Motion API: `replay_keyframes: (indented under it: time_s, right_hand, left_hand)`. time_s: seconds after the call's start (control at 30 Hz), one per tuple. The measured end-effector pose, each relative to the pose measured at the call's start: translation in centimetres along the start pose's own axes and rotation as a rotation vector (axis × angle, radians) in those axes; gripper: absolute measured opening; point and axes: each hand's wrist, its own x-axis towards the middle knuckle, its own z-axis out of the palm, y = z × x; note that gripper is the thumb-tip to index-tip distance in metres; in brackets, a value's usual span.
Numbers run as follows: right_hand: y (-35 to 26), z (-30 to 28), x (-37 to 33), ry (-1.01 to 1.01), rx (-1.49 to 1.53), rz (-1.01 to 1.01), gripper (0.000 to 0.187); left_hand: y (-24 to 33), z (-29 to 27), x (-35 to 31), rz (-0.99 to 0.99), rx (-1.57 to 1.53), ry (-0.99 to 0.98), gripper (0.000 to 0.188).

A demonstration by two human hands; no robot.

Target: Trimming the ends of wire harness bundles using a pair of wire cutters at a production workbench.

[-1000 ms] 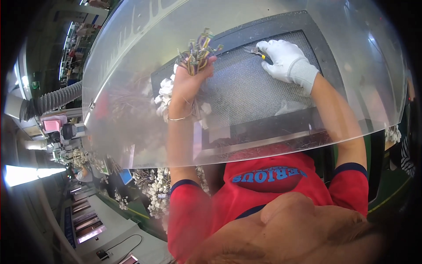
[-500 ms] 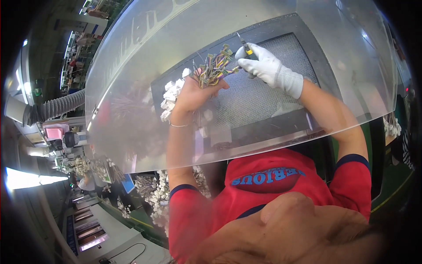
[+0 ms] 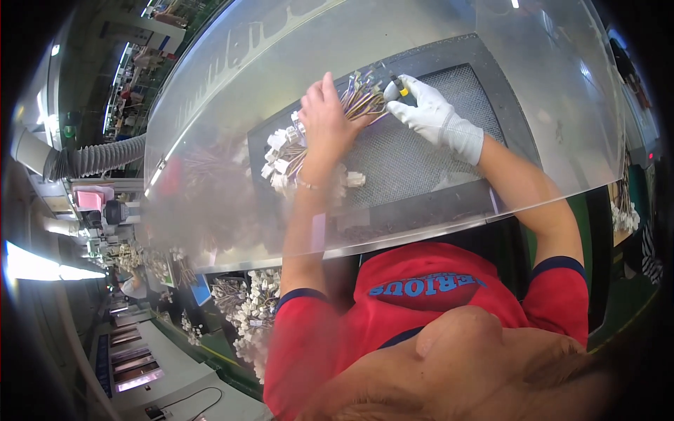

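My bare left hand holds a bundle of thin coloured wires, its thumb lying across them and its other fingers stretched upward beside it. White plastic connectors hang from the bundle at the left of that wrist. In my right hand, which wears a white glove, is a slim dark hand tool with a yellow band. The tool sits close to the right side of the wire ends; whether it touches them I cannot tell. Both hands are beneath a clear plastic cover, above a dark mesh panel.
The cover's front edge crosses above my forearms. More white connectors on wires are piled at the lower left, and others hang at the far right. A grey ribbed hose enters from the left.
My left hand has turned, its fingers now pointing up, and the wire bundle has shifted right toward the tool. The tool in my right hand is tilted differently, its metal tip less visible.
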Motion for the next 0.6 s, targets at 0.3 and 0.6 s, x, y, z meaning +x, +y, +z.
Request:
replay_keyframes:
  time_s: [0.3, 0.6]
  right_hand:
    - [-0.5, 0.2, -0.3, -0.024, 0.090, 0.034, 0.019]
    - [-0.5, 0.1, 0.2, -0.026, 0.020, 0.097, 0.037]
  left_hand:
    - [2.7, -1.3, -3.3, 0.222, -0.527, 0.225, 0.023]
    - [-1.1, -2.8, -2.9, 0.160, -0.633, 0.149, 0.030]
